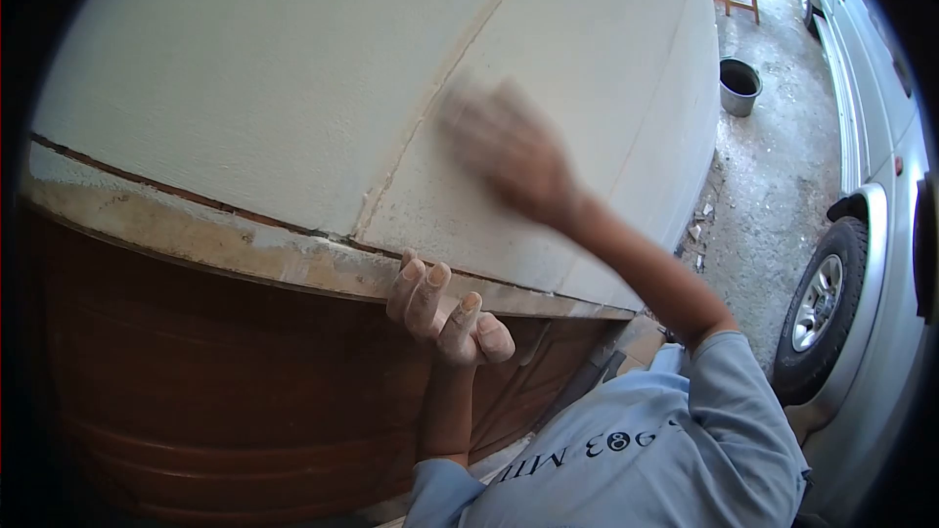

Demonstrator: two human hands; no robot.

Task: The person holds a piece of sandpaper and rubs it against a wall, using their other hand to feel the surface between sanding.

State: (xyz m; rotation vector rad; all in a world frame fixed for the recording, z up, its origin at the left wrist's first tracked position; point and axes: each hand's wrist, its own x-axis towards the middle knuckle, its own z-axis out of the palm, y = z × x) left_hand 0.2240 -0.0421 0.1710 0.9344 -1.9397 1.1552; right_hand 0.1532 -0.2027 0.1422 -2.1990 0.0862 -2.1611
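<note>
white panel [245, 88] under blurred right hand [509, 152]; shirt [636, 450] lettering unreadable.

The right hand [509, 149] is raised high and is seen blurred, the palm turned away and the fingers spread a little. Its forearm is stretched out, bare up to a light blue sleeve. The left hand [442, 305] is held lower, fingers bent upward and dusted with white, the wrist kept straight below it.
</note>
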